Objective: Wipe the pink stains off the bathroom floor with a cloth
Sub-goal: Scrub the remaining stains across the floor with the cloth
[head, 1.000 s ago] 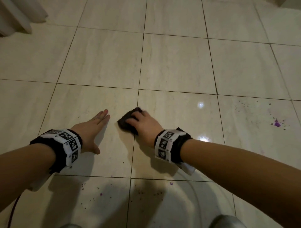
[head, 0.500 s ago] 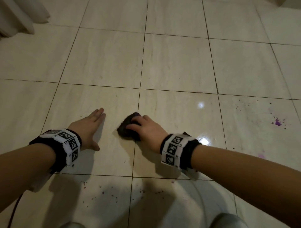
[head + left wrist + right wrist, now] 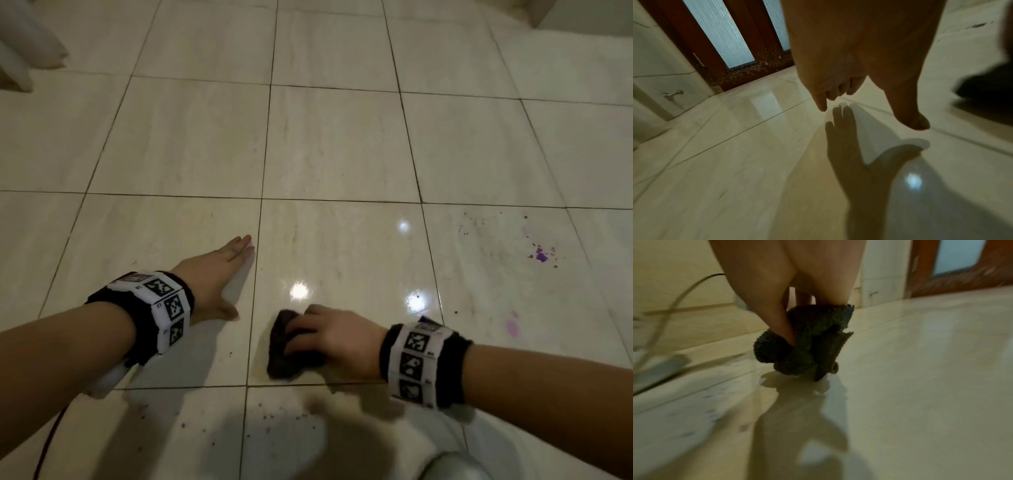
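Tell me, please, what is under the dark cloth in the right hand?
The cloth, bunched in the right hand, sits on pale floor tile. Bare tile shows around it, but the spot beneath is covered, so any stain there cannot be seen.

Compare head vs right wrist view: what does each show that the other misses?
Only the head view shows the stains still on the floor: a purple blot and a pink smear on the tile to the right, plus the left hand flat on the floor. Only the right wrist view shows the wooden door and a cable. Both show the right hand gripping the dark cloth against the tile floor.
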Available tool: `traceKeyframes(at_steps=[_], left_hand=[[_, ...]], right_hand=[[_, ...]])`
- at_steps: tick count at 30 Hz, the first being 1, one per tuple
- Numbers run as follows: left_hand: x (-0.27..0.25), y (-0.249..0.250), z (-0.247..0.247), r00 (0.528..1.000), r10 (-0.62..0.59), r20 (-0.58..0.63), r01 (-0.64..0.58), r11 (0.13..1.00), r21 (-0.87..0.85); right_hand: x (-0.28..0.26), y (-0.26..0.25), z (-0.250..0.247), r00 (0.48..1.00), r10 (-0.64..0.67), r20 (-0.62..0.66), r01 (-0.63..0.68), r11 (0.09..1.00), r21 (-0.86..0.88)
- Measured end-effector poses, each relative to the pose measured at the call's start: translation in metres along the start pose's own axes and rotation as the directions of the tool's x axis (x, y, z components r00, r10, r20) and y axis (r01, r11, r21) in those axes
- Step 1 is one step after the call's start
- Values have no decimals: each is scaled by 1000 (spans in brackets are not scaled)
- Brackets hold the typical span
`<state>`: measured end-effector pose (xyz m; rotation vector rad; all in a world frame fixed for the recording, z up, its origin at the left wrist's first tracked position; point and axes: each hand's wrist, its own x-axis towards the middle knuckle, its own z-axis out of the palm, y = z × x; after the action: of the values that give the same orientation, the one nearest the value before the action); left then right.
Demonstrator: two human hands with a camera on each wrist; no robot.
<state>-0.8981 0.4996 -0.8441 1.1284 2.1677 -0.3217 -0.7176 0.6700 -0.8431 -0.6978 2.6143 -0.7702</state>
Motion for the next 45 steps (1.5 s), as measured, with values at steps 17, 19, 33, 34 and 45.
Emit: traceKeyframes(at_steps=[17,19,33,34,45], left_hand=[[160,116,-118,998,63,14,-64,993,100],[168,121,-116,995,43,86,-54,990,129],[174,132,-148,943,-13,331,-88,954,286],[176,130,-151,939,1,344,-110,949,296],[187,125,-166,910,11,414,-198,889,412]], right_hand=[[-131,259,-167,607,769,-202,-794,601,-98],[-132,269,-173,627,772,-98,-778,617,-118],[-126,297,-201,672,734,98,-733,678,-57],[-126,299,-200,670,736,97,-736,676,-40],[-138,302,-183,679,733,-23,-730,679,80]])
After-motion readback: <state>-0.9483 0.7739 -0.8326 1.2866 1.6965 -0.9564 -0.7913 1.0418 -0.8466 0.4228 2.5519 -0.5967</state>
